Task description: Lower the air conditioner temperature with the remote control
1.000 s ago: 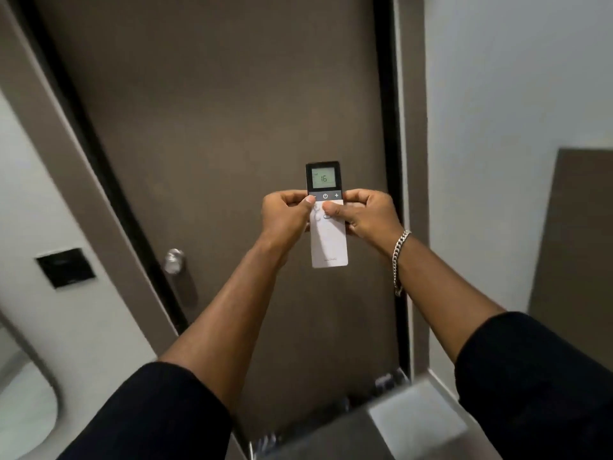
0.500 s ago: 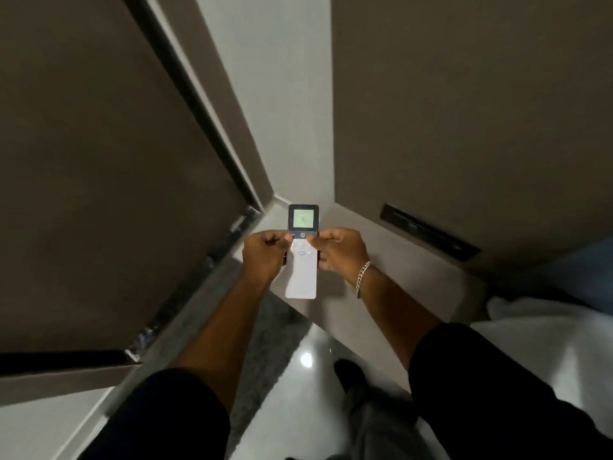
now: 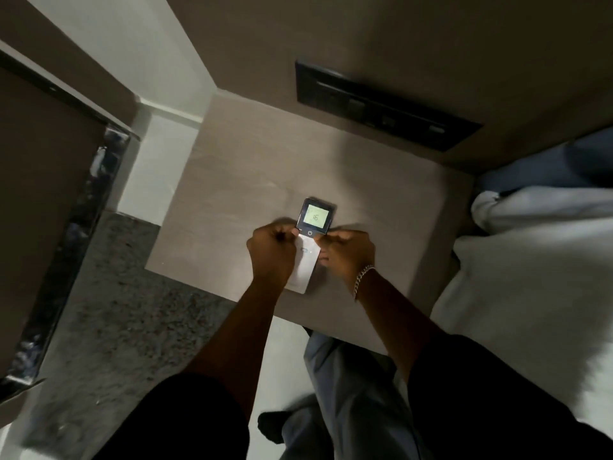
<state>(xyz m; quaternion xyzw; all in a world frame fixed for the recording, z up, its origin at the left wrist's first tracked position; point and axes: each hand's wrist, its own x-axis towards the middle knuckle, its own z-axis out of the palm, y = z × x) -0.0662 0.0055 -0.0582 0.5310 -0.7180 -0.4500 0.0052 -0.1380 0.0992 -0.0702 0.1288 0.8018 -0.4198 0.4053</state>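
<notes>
Remote control (image 3: 308, 250), screen end away, both hands

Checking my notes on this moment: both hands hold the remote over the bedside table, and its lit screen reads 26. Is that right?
Not quite: the head view shows the remote screen reading 16, not 26. The rest stands: left hand and right hand both hold it over the bedside table.
</notes>
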